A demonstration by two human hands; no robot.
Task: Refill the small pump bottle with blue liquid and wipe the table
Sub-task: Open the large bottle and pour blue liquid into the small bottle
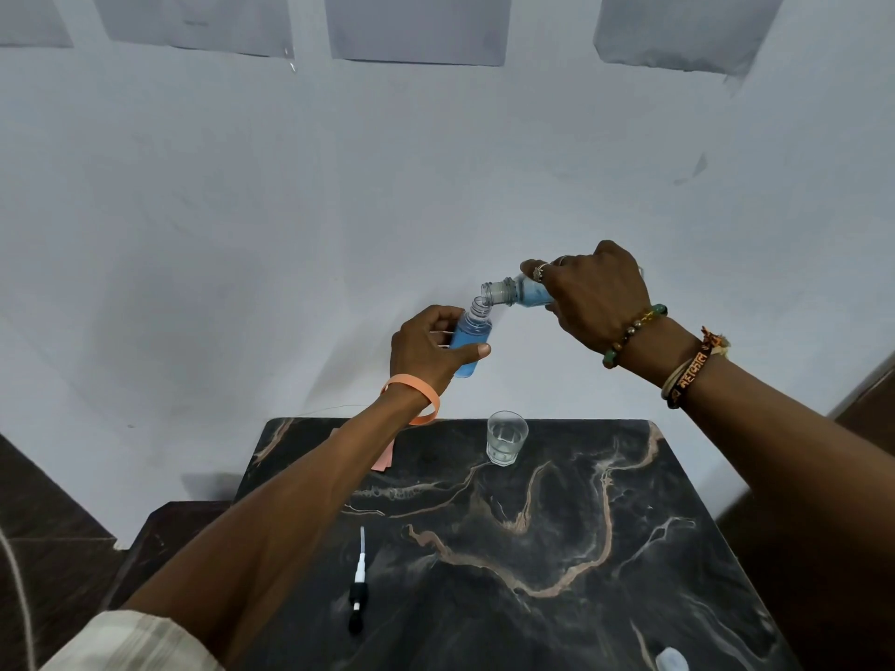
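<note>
Hands (428, 348) (593, 293) each grip a bottle (469, 342) (520, 292), mouths apparently touching so liquid transfers above the table's (629, 549) far edge.

Both forearms are bare. The left hand (426, 348) has a loose peach-orange band (420, 390) at the wrist and a pale checked sleeve (131, 641) near the elbow. The right hand (598, 293) wears a finger ring (539, 271), a multicoloured bead bracelet (629, 334) and orange-lettered woven threads (690, 375).
</note>
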